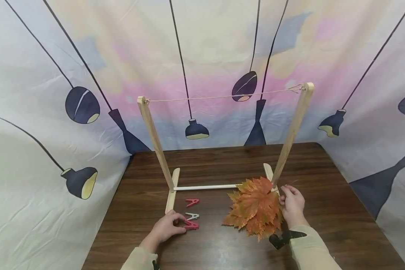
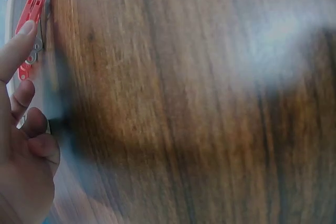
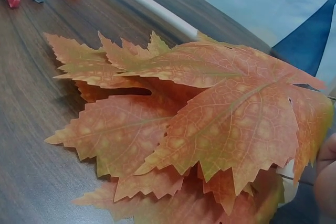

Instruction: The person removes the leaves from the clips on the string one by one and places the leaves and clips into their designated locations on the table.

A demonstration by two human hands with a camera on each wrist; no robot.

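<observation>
My left hand (image 1: pixel 168 226) pinches the handle end of the nearest red clothespin (image 1: pixel 191 225), low over the table. A white clothespin (image 1: pixel 192 216) lies just beyond it, and a second red clothespin (image 1: pixel 192 202) farther back. On the right, several orange maple leaves (image 1: pixel 256 206) overlap in a pile. My right hand (image 1: pixel 293 204) is at the pile's right edge, thumb and forefinger pinching a thin leaf stem. The right wrist view shows the top leaf (image 3: pixel 236 108) spread over the others, with only part of the right hand (image 3: pixel 326 177) at the frame's edge.
A wooden frame stands behind the leaves, with a left post (image 1: pixel 156 146), a right post (image 1: pixel 293 135), a string (image 1: pixel 206 98) between their tops and a white rod (image 1: pixel 206 187) low down. All rest on a dark wooden table (image 1: pixel 209 165) before a printed cloth backdrop (image 1: pixel 216 45).
</observation>
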